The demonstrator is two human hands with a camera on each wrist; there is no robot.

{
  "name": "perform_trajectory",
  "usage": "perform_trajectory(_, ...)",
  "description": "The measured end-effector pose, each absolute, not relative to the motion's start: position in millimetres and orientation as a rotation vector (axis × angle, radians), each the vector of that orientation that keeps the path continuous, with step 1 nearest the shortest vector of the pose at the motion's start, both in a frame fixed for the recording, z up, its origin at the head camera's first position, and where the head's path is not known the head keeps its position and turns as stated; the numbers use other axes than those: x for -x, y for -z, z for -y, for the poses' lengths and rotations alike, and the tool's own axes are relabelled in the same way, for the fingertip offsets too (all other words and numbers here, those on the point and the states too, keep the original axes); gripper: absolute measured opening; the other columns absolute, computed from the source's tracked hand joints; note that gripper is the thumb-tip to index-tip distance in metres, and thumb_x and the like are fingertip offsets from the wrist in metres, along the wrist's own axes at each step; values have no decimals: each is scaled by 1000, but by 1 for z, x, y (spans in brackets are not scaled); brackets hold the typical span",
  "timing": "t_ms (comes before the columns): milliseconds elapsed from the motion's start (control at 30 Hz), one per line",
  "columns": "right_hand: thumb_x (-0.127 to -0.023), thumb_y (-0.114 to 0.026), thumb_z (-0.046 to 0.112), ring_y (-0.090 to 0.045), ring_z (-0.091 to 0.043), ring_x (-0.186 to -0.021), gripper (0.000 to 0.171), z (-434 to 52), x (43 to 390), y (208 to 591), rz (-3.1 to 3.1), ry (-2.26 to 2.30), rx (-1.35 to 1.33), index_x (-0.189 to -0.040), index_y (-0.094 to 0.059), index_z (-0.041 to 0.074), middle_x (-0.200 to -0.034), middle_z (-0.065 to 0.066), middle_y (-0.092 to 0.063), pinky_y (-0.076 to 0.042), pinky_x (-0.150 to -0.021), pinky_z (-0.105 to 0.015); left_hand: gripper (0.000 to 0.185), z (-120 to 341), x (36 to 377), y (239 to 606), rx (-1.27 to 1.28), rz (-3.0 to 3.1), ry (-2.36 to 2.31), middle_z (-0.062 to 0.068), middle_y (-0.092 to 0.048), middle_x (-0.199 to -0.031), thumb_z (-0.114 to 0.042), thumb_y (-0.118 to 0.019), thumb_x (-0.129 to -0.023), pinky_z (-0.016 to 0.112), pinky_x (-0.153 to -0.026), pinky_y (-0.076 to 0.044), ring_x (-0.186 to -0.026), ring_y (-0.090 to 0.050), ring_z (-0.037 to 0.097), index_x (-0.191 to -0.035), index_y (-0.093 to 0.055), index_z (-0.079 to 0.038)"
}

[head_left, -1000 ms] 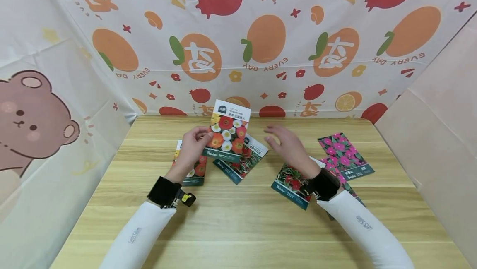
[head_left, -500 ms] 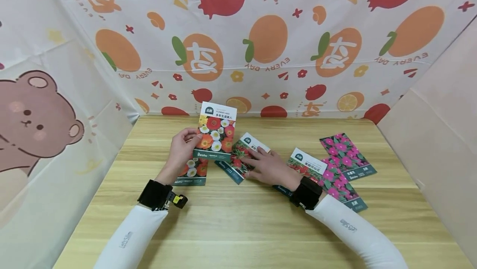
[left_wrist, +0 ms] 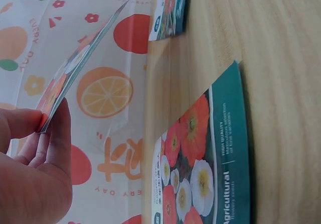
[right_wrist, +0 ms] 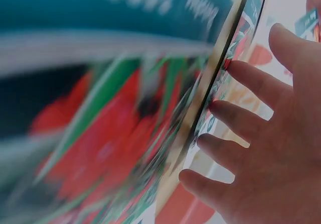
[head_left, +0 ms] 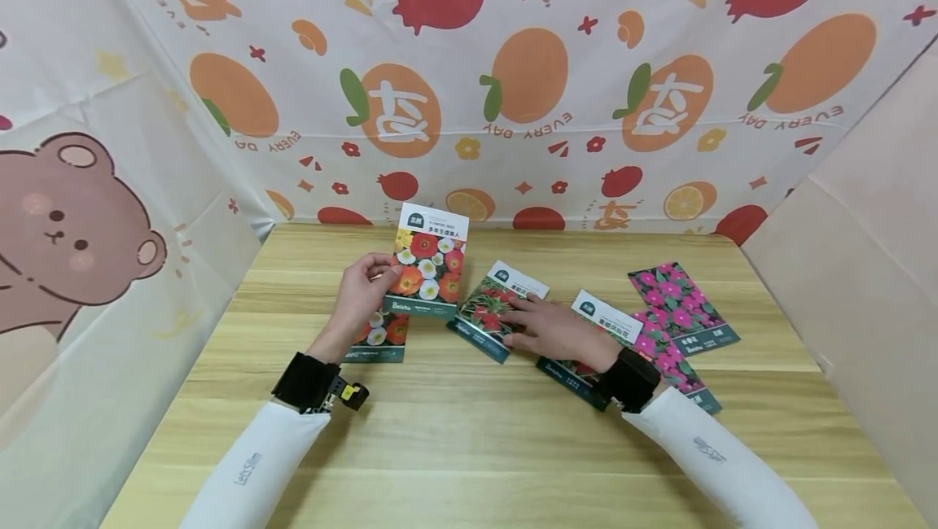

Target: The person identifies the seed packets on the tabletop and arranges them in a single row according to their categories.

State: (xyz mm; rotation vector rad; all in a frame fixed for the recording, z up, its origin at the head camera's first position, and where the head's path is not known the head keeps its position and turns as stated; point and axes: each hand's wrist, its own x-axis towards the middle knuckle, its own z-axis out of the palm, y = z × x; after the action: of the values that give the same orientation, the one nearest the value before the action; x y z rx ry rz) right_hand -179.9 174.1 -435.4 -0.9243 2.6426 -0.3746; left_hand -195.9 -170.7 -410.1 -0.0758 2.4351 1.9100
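Observation:
My left hand pinches a seed packet with red, orange and white poppies by its left edge, thumb in front, and holds it raised and tilted above the table. Below it lies a matching poppy packet, partly covered in the head view. The right hand rests its spread, straight fingertips on a packet with red flowers and green leaves lying flat. Under the right wrist is a second red-flower packet, partly hidden by the hand and wristband.
Two packets with pink flowers lie at the right, the upper one overlapping the lower one. The wooden table ends at the back against a fruit-print cloth. Pale cloth walls stand at both sides.
My right hand has come down onto the middle red-flower packet, which has slid a little right. The raised poppy packet has shifted left and down, still in my left hand.

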Motion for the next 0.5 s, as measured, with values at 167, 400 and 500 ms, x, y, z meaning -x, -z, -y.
perform_trajectory(167,-108,-50,49,-30,-44,-151,55,-195,182,435,-2662,416,901,-153,-53,18,-162,-16,-40,-27,-120,-61,34,166,193,412,51,-2440,-1882,16,-65,-116,-23,-62,-106,24,-66,-46,-90,-59,19,-130,-59,0)
perform_trajectory(400,-108,-50,50,-28,-44,-152,54,-216,181,435,-2658,494,867,-150,-56,17,-162,-18,-39,-24,-121,-61,31,160,191,414,-33,-2436,-1867,17,-63,-115,-20,-62,-105,25,-67,-48,-86,-60,18,-128,-59,2)
perform_trajectory(500,-108,-50,50,-28,-45,-152,54,-220,181,436,-2670,492,856,-148,-58,16,-161,-18,-40,-24,-120,-64,31,157,190,415,-56,-2427,-1861,16,-62,-114,-20,-62,-106,26,-61,-47,-82,-59,17,-128,-58,2)
